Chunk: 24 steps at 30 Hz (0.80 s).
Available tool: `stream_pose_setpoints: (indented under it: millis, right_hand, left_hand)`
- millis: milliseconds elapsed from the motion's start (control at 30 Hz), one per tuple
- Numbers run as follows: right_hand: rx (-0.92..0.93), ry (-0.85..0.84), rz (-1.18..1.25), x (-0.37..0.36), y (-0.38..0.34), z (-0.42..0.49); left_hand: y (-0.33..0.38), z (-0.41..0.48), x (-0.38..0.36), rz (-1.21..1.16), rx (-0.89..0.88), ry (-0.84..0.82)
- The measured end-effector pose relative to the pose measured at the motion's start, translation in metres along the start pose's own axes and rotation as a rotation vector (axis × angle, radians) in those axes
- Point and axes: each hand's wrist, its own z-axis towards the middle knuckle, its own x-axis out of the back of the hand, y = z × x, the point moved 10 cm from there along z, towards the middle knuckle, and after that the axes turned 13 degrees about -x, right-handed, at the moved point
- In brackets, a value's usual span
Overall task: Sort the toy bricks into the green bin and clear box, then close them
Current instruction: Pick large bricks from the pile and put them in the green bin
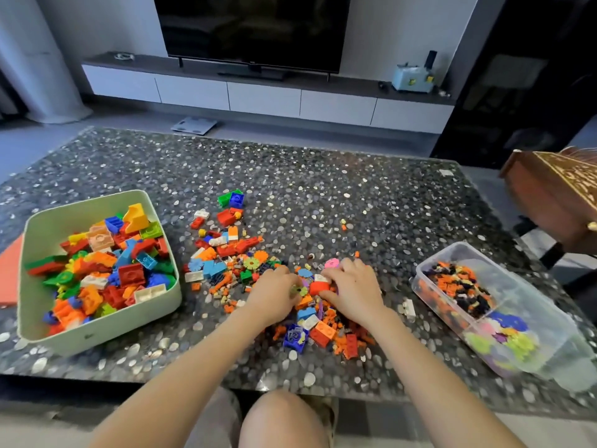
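A loose pile of toy bricks (pixel 226 250) in many colours spreads over the middle of the pebble-patterned table (pixel 323 195). On the left stands the green bin (pixel 42 227), full of large bricks. The clear box (pixel 549 334) on the right holds small orange and black pieces plus flower-shaped ones. Both containers stand without lids on them. My left hand (pixel 274 294) lies in the pile with fingers curled round a small green flower-shaped piece (pixel 298 291). My right hand (pixel 353 291) lies beside it, thumb and fingers pinching a red brick (pixel 319 287).
A red flat panel (pixel 9 270) lies left of the green bin. A carved wooden box (pixel 555 195) juts in at the right edge. A white brick (pixel 408 307) lies alone near the clear box. Beyond the table stand a TV and a low cabinet.
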Motion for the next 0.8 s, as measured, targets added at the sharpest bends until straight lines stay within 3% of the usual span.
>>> stream_pose_setpoints:
  millis: [200, 300, 400, 500, 633, 800]
  right_hand:
    - [0.082, 0.047, -0.014, 0.01, -0.008, 0.007]
    - [-0.182, 0.007, 0.469, 0.023, 0.024, 0.006]
    - [-0.545, -0.335, 1.318, 0.0, 0.049, -0.008]
    - [-0.695, -0.595, 1.922, -0.016, 0.048, -0.024]
    - [-0.639, -0.622, 2.249, -0.011, 0.062, -0.032]
    - [-0.673, -0.588, 2.319, -0.011, 0.081, -0.037]
  left_hand:
    - [0.003, 0.005, 0.005, 0.1, -0.018, 0.03]
    - [0.004, 0.008, 0.009, 0.098, -0.01, 0.043]
    - [0.005, 0.011, 0.012, 0.083, -0.001, 0.067]
    - [0.01, 0.013, 0.016, 0.03, -0.007, 0.14]
    - [0.041, 0.024, 0.014, -0.025, -0.111, 0.117]
    - [0.062, 0.044, -0.002, -0.06, -0.135, 0.039]
